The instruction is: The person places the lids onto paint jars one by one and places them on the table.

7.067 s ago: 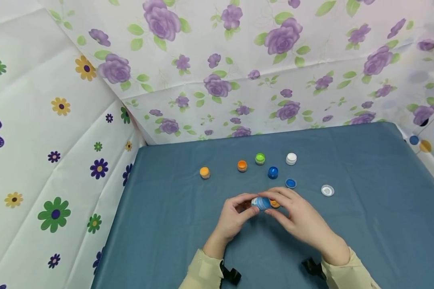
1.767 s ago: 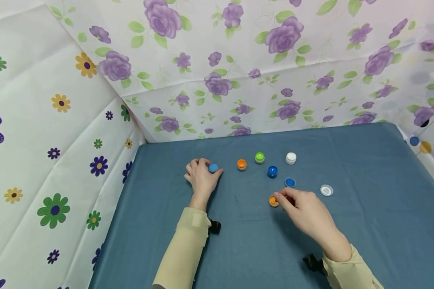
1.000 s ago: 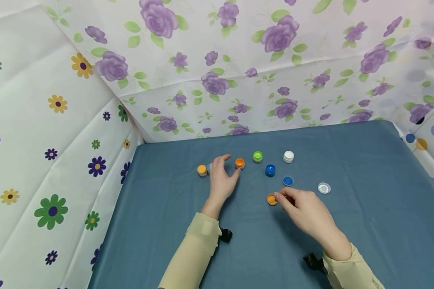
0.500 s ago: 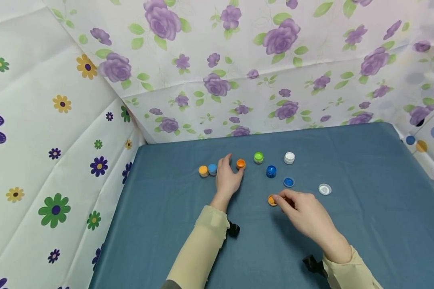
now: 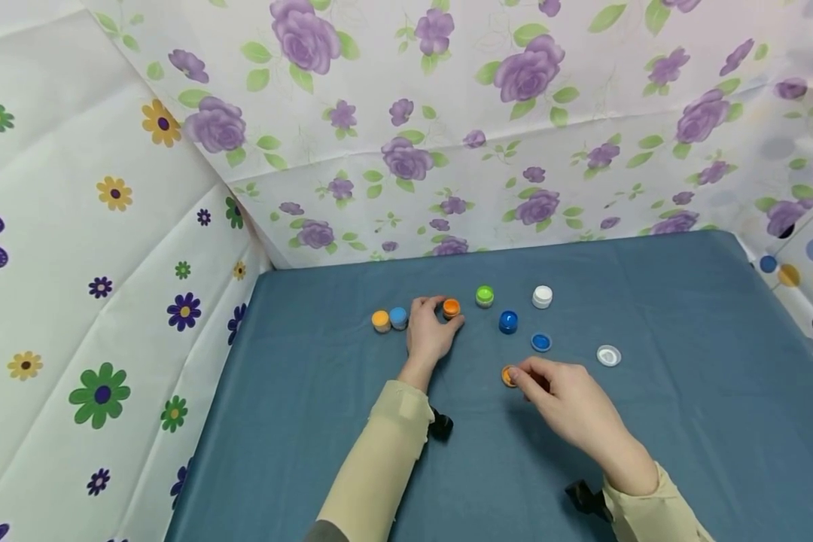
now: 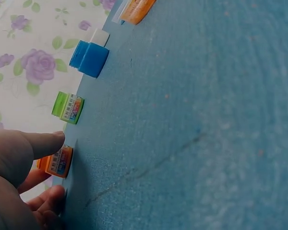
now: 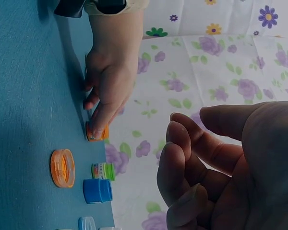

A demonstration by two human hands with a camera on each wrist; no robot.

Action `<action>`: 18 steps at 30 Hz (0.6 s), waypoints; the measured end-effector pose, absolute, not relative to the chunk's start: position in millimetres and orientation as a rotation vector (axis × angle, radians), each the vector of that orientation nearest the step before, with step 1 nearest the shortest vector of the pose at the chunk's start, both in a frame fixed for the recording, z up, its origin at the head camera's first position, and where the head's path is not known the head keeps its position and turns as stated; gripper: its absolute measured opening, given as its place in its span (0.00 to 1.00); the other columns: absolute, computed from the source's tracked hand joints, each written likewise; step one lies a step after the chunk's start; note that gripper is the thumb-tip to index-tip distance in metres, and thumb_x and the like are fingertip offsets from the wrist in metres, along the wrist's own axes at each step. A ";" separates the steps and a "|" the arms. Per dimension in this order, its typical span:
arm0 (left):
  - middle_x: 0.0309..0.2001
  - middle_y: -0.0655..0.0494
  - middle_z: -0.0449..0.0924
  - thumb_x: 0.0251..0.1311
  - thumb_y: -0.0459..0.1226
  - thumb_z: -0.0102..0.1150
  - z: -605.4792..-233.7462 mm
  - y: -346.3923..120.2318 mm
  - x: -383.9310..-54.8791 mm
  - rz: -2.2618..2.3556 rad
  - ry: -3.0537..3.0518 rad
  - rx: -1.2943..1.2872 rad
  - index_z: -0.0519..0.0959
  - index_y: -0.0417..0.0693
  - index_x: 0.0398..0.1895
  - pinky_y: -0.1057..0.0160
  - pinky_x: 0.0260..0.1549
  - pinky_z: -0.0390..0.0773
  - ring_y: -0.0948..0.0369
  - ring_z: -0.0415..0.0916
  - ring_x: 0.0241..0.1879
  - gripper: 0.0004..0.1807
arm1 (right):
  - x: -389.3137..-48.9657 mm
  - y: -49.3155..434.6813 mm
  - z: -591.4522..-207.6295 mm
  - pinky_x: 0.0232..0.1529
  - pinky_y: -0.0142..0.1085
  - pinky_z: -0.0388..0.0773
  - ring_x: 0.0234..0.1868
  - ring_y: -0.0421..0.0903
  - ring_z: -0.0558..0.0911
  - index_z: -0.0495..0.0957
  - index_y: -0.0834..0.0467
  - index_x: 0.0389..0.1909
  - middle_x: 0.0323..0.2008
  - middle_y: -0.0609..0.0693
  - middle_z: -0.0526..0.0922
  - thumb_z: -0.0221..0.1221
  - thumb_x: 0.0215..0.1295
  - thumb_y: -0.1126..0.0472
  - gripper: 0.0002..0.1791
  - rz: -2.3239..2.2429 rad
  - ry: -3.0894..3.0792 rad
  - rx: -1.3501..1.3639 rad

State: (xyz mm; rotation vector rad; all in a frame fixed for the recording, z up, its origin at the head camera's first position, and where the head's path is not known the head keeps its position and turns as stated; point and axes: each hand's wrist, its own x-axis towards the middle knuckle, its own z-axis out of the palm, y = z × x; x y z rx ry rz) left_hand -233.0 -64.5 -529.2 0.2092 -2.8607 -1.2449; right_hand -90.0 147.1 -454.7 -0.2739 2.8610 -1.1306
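My left arm stretches forward over the tabletop (image 5: 298,452), and my left hand (image 5: 428,337) curves its fingers and thumb round the orange jar (image 5: 451,307), which stands upright between the light-blue jar (image 5: 398,317) and the green jar (image 5: 485,296). My right hand (image 5: 572,397) hangs above the tabletop, reaching inward from the right, fingers loosely curled and holding nothing. The orange lid (image 7: 62,167) lies flat, apart from those fingers, nearer me than the dark-blue jar (image 5: 508,322).
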 end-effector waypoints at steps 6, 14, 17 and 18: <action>0.70 0.47 0.70 0.69 0.46 0.74 -528.2 -63.9 -233.0 -1.250 -2.847 0.241 0.83 0.51 0.66 0.47 0.62 0.77 0.47 0.75 0.65 0.25 | -90.0 147.7 -455.6 0.22 0.37 0.67 0.20 0.43 0.70 0.87 0.43 0.40 0.21 0.41 0.74 0.58 0.82 0.43 0.14 -1.138 2.853 -0.268; 0.52 0.53 0.84 0.68 0.42 0.75 -533.1 -74.9 -219.1 -1.592 -2.622 0.135 0.84 0.51 0.60 0.55 0.40 0.82 0.55 0.81 0.40 0.20 | -91.1 151.4 -457.2 0.22 0.38 0.67 0.20 0.43 0.70 0.88 0.45 0.42 0.21 0.42 0.74 0.56 0.83 0.40 0.18 -1.133 2.844 -0.261; 0.48 0.57 0.85 0.68 0.41 0.75 -531.5 -83.7 -202.8 -1.810 -2.501 0.035 0.85 0.53 0.60 0.61 0.33 0.81 0.60 0.80 0.34 0.19 | -92.2 155.6 -457.6 0.22 0.38 0.66 0.20 0.44 0.70 0.89 0.45 0.44 0.21 0.42 0.73 0.56 0.83 0.40 0.18 -1.125 2.852 -0.253; 0.48 0.57 0.85 0.68 0.40 0.75 -529.5 -87.0 -196.1 -1.874 -2.469 0.004 0.85 0.54 0.61 0.62 0.33 0.80 0.61 0.80 0.34 0.19 | -92.7 157.1 -457.8 0.22 0.38 0.66 0.20 0.44 0.70 0.89 0.46 0.44 0.20 0.42 0.73 0.55 0.83 0.40 0.19 -1.119 2.857 -0.253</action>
